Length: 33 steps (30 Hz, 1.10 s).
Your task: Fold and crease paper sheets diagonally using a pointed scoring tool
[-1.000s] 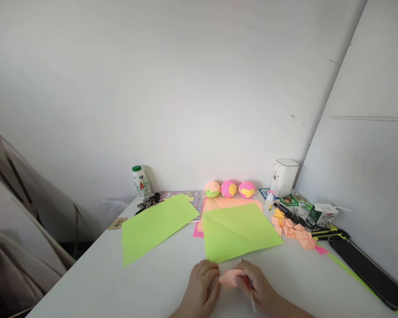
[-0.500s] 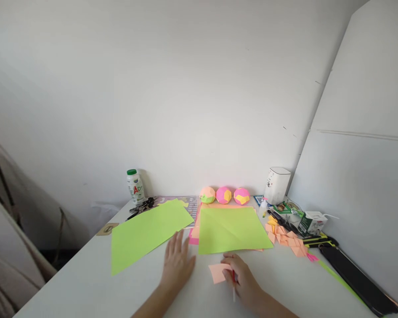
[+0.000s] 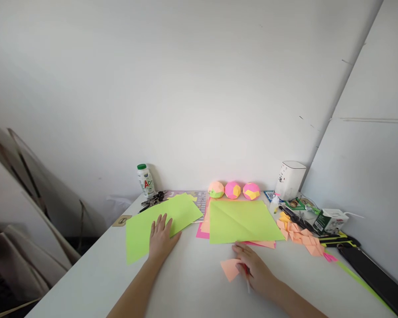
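My left hand [image 3: 161, 238] lies flat with fingers spread on the near edge of a large green paper sheet [image 3: 159, 223] at the left of the white table [image 3: 192, 282]. My right hand [image 3: 255, 269] rests on the table nearer me, closed on a thin red-and-white pen [image 3: 247, 278]. Its fingers touch a small peach paper square [image 3: 230, 268]. A second green sheet [image 3: 240, 221], creased along a diagonal, lies just beyond that hand on top of peach and pink sheets [image 3: 204, 229].
Three pink, peach and yellow paper balls [image 3: 232, 190] stand by the wall. A green-capped bottle [image 3: 145, 180] and keys [image 3: 152, 199] are at the back left. A white box [image 3: 289, 179], folded peach pieces [image 3: 301, 236], a carton [image 3: 330, 221] and a dark board [image 3: 374, 276] fill the right side.
My left hand left the small peach paper, moved left and forward, and now lies on the left green sheet. My right hand stays by the peach square with the pen.
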### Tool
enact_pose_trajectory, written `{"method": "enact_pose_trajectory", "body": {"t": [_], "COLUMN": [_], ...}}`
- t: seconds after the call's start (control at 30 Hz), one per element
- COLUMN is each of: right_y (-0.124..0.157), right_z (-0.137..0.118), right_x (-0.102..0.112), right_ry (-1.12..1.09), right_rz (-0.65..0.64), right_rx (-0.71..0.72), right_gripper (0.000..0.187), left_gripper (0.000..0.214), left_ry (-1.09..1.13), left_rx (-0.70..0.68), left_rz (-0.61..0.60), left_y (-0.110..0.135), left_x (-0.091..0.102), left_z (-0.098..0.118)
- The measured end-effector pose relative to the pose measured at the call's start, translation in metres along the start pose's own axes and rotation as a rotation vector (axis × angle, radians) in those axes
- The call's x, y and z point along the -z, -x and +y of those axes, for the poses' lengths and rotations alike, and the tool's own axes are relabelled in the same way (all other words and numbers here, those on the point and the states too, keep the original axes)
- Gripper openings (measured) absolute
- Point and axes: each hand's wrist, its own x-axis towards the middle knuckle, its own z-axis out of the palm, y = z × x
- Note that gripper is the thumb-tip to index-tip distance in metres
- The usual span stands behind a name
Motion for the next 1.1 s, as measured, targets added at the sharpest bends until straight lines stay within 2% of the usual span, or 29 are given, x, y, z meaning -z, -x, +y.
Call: {"method": "enact_pose_trajectory", "body": {"t": [0.23,0.37,0.5,0.7,0.9,1.1], "right_y": [-0.001,0.001,0.001,0.002,0.002,0.004], "right_z": [-0.009,-0.010,-0.008,-0.007,-0.004,-0.006], "right_x": [0.001,0.002,0.002,0.001,-0.001,0.003], "right_ry": [0.114,0.140,0.157,0.167,0.146,0.024], "right_rz": [-0.054,-0.064,-0.060,-0.073,-0.076,0.007], "right_rx": [0.028,0.032,0.031,0.030,0.025,0.067], "right_gripper": [0.029,0.033,0.035,0.038,0.038,0.023], "left_gripper": [0.055,0.045,0.032,0.027,0.029,0.030], "left_ry": [0.071,0.124,0.168,0.249,0.359,0.509], "left_rx": [0.027,0.044,0.006,-0.001,0.173,0.443], "left_rz": [-0.107,-0.164,-0.177,-0.175,-0.146,0.010], "left_y": [-0.018,-0.016,-0.012,-0.009,-0.007,-0.006], "left_x": [-0.005,-0.007,-0.004,0.005,0.010,0.013], "left_z": [0.001,-0.002,-0.001,0.008,0.012,0.008]}}
